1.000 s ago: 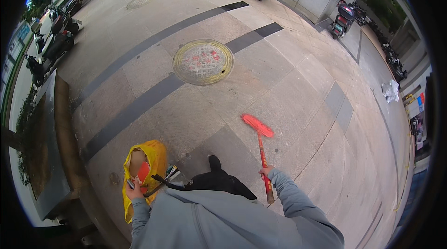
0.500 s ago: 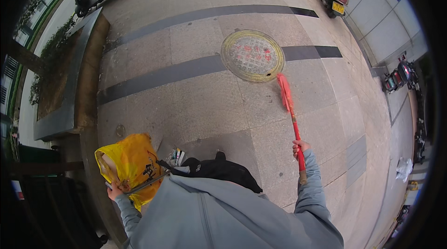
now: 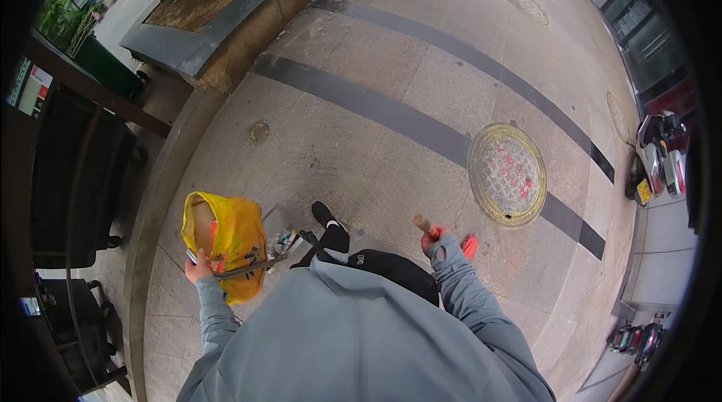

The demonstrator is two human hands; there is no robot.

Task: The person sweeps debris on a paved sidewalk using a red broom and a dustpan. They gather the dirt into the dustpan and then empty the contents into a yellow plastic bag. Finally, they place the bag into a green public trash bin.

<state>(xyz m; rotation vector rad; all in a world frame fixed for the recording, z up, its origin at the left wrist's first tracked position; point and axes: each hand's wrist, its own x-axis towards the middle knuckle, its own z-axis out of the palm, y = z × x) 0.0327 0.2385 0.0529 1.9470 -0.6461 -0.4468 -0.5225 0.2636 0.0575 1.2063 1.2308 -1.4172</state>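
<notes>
My left hand [image 3: 198, 268] is closed on a grey metal handle [image 3: 248, 270] beside a yellow bag [image 3: 242, 229], which has cardboard and red bits inside. Just right of the bag, some litter [image 3: 284, 240] shows near my black shoe [image 3: 326, 215]. My right hand [image 3: 435, 244] grips a red pole with a tan end [image 3: 421, 221], now pointing forward. The pole's red fluffy head [image 3: 468, 246] shows low beside my right wrist, mostly hidden by the sleeve and arm. A round manhole cover [image 3: 507, 174] with a yellow rim lies on the paving ahead and right.
A stone planter [image 3: 248, 26] with soil and a tree stands ahead left. Dark wheeled bins [image 3: 83, 191] line the left, behind a low kerb [image 3: 162, 206]. A parked scooter [image 3: 658, 157] stands at the right by a wall, another [image 3: 639, 338] lower right.
My view has turned left, bringing the planter and bins into fuller view. The red pole has swung from reaching forward to pointing its tan end forward, head back by my arm.
</notes>
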